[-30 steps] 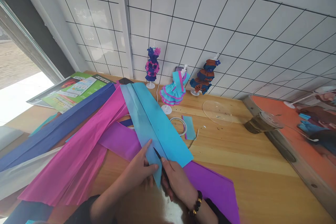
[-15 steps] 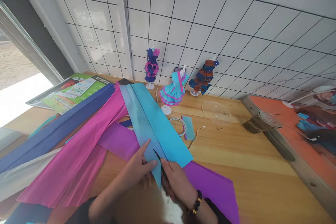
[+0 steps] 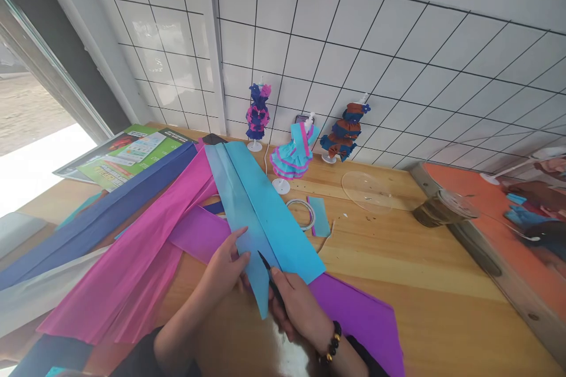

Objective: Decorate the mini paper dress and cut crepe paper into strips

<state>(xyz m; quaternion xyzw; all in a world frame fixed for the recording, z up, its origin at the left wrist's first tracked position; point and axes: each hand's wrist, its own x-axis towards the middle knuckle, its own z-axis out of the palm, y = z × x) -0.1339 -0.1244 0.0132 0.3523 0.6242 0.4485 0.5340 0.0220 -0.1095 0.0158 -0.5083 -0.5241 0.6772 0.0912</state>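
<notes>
A long folded strip of light blue tissue paper runs from the wall toward me over the wooden table. My left hand pinches the left edge of its near end, fingers partly tucked under the paper. My right hand grips dark scissors, whose blades are cutting into the blue strip's near end. A purple sheet lies beneath both hands.
Pink, dark blue and white paper sheets fan out to the left. Three small paper-dress mannequins stand by the tiled wall. A tape roll, a clear plastic lid, a cup and green booklets are also on the table.
My left hand has slid a little left and farther along the blue strip's edge. The scissors have moved slightly farther into the paper.
</notes>
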